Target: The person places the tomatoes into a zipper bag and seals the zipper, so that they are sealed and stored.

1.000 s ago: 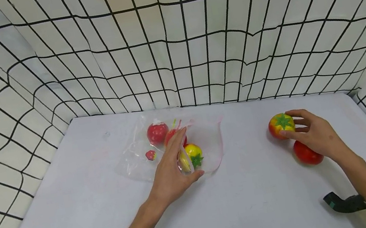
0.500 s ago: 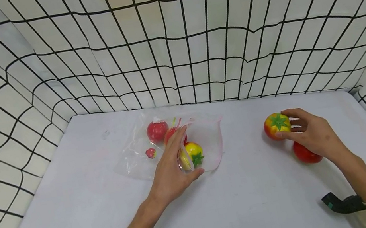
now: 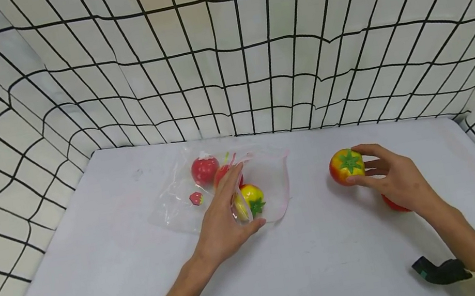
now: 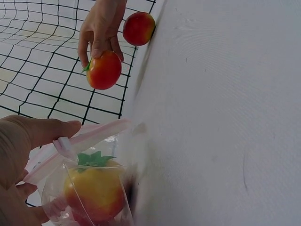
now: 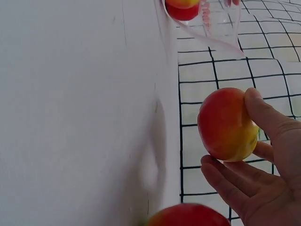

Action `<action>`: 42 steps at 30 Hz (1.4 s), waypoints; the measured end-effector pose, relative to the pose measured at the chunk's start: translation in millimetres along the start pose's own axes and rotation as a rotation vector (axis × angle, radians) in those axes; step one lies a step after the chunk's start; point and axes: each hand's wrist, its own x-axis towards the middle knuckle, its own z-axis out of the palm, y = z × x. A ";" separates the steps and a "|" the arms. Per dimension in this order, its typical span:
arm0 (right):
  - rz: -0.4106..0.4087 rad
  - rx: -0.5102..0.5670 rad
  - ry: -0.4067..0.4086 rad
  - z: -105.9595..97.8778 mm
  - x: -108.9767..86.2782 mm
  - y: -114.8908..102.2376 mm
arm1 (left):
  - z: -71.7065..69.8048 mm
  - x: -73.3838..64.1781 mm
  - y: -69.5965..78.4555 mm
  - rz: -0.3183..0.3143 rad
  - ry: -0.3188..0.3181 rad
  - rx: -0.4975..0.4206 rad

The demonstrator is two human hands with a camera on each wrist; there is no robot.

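Observation:
In the head view, my left hand [image 3: 219, 229] holds up the rim of a clear zip bag [image 3: 272, 176], thumb and fingers spread apart at its mouth. Inside lie a yellow toy tomato with a green star-shaped top [image 3: 253, 195] and a red round fruit [image 3: 205, 170], with another red fruit partly behind my fingers. To the right, my right hand [image 3: 395, 178] grips a red-and-yellow toy tomato [image 3: 340, 167] between thumb and fingers; the right wrist view shows it raised off the table. Another red toy fruit [image 3: 395, 204] is partly hidden under that hand.
The white table [image 3: 314, 266] ends at the back against a black wire grid [image 3: 247, 83], which also stands along both sides. A small pink printed mark [image 3: 196, 198] shows on the bag's left part. Each wrist carries a black camera mount [image 3: 442, 271].
My right hand has carried the red-and-yellow tomato a short way left, toward the bag, and now covers more of the other red fruit. My left hand and the bag have stayed in place.

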 end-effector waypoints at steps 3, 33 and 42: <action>-0.009 0.018 -0.019 4.7 -1.4 -5.9 | -0.2 -0.1 0.4 -0.002 0.001 -0.003; -0.019 0.176 -0.131 48.5 -12.7 -24.5 | -0.2 0.7 0.2 -0.017 -0.009 0.003; -0.039 0.186 -0.144 59.6 -13.1 -31.1 | 1.1 0.0 0.2 -0.012 -0.005 0.003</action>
